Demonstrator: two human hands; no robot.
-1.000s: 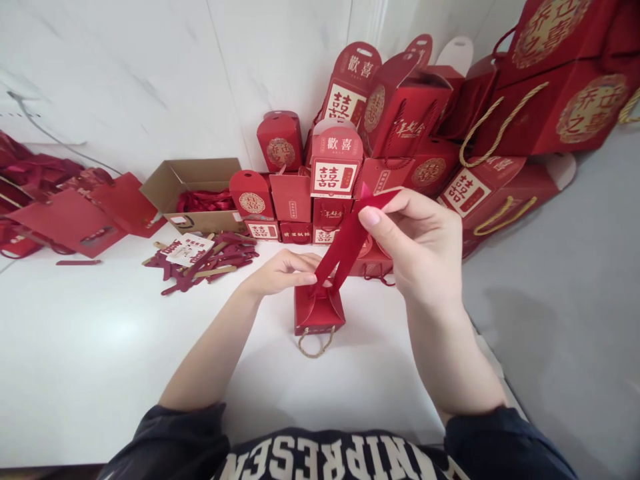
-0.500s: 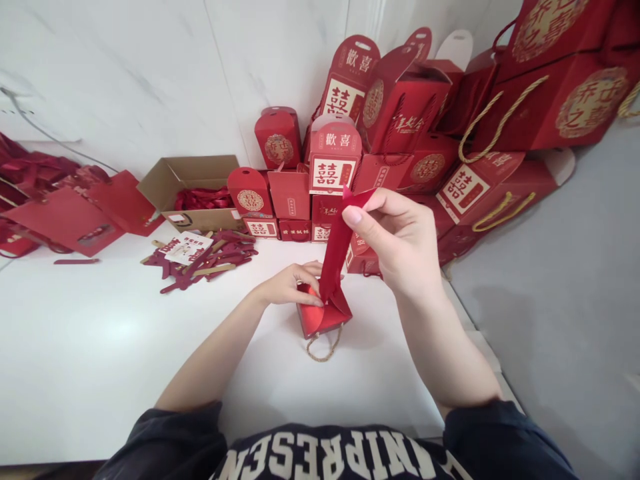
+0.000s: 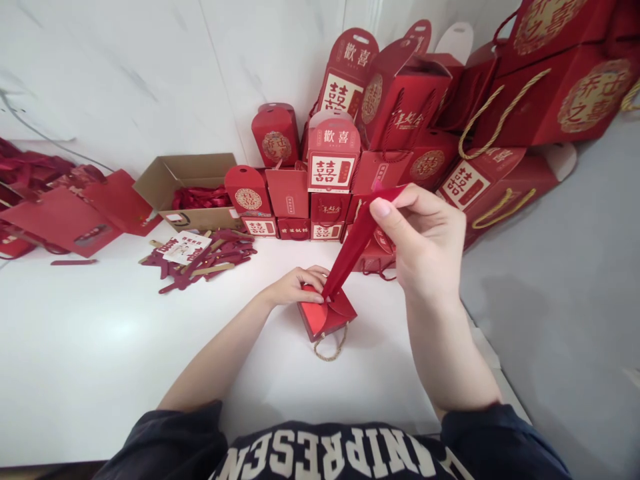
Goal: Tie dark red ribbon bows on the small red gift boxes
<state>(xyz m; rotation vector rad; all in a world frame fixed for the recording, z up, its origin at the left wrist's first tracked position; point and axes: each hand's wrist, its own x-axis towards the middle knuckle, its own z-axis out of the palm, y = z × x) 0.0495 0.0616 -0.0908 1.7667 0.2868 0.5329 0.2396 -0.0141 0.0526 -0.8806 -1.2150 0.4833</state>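
Toward the counter's (image 3: 125, 380) right edge, the right hand (image 3: 434, 247) pinches red ribbon (image 3: 350, 257), left hand (image 3: 293, 287) clasping the small box (image 3: 325, 319)!

A veined wall (image 3: 150, 40) backs a white table (image 3: 60, 400); glare (image 3: 113, 327) brightens its surface.

A white table (image 3: 100, 373) carries a small box (image 3: 315, 319) just below centre, strips (image 3: 220, 253) and a carton (image 3: 205, 219) left of centre, stacked boxes (image 3: 289, 193) toward upper right.

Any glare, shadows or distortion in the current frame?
All in the head view: soft glare on the glossy white tabletop; faint shadow beside the small red cardboard box; dim shadow on the smooth grey surface; stacked red cardboard boxes at upper right look stretched.
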